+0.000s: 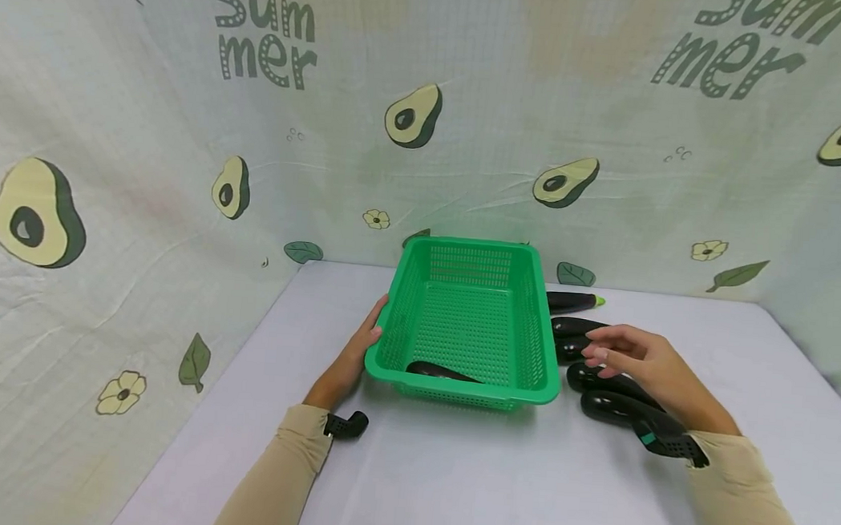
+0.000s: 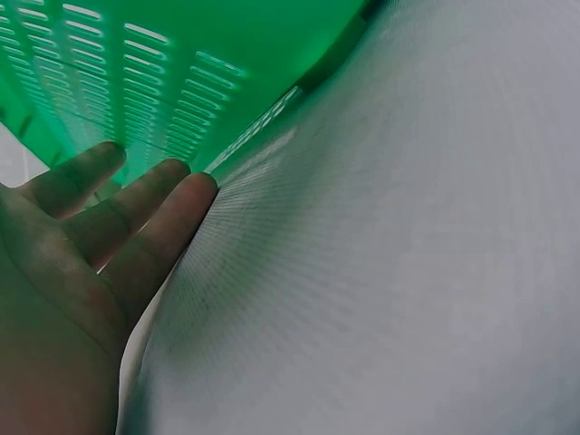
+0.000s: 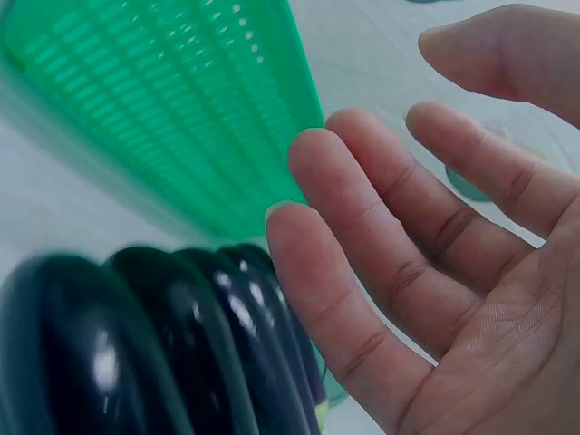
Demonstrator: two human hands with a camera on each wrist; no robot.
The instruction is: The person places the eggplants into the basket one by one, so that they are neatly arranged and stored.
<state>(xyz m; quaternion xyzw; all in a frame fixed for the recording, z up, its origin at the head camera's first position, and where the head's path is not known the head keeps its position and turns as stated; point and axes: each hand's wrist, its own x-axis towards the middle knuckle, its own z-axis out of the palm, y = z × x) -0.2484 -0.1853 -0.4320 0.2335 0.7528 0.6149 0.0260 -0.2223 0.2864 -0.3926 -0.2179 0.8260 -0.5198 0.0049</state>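
Note:
A green plastic basket (image 1: 543,326) with slotted walls stands mid-table, and one dark eggplant (image 1: 441,371) lies inside along its near wall. My left hand (image 1: 349,360) rests at the basket's left side; in the left wrist view its straight fingers (image 2: 149,258) lie against the outer wall. To the right of the basket lies a row of several glossy eggplants (image 1: 610,407). Above the middle of that row hovers my right hand (image 1: 634,362), fingers loosely bent and spread, holding nothing. In the right wrist view, the eggplants (image 3: 82,353) line up beside its fingertips.
The farthest eggplant (image 1: 570,302) shows a green stem end pointing right. A white cloth covers the table (image 1: 443,481). Behind it hangs a curtain (image 1: 482,194) printed with avocados and leaves. Black cameras are strapped to both wrists.

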